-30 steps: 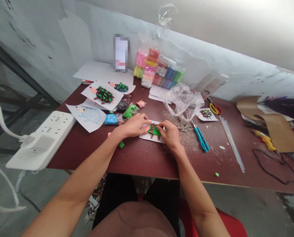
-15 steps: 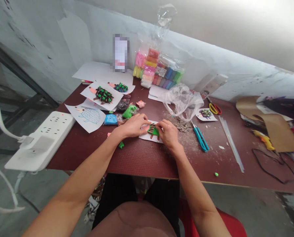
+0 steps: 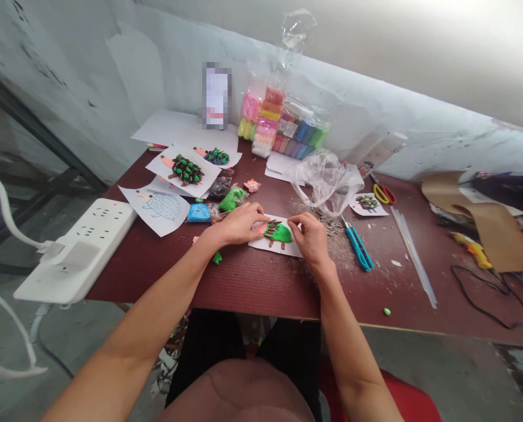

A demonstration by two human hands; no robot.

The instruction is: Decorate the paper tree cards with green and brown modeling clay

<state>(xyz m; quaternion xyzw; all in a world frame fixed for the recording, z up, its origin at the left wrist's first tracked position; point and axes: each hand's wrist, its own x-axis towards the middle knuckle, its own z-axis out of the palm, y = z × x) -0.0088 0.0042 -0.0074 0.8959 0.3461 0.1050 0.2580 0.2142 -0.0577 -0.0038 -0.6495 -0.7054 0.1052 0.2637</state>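
A white card [image 3: 293, 251] lies on the brown table, bearing a green clay hedgehog body [image 3: 282, 233] with dark spines on its left part and brown feet below. My left hand [image 3: 245, 224] rests on the card's left side, its fingers pressed on the card by the pink head. Over the card's right edge is my right hand [image 3: 309, 235], thumb and forefinger pinched together; what lies between them is too small to make out. A pile of striped seed-like pieces [image 3: 329, 224] sits just behind my right hand.
Blue-handled scissors [image 3: 359, 247] lie right of my right hand. Left are a blue clay pack [image 3: 199, 213], green clay [image 3: 233, 200] and hedgehog cards [image 3: 158, 206]. A crumpled plastic bag [image 3: 327, 179] lies behind, a power strip [image 3: 79, 252] at far left, a glue gun [image 3: 476, 253] at right.
My right hand has moved right, off the green body, which now shows more fully. My left hand stays on the card's left side.
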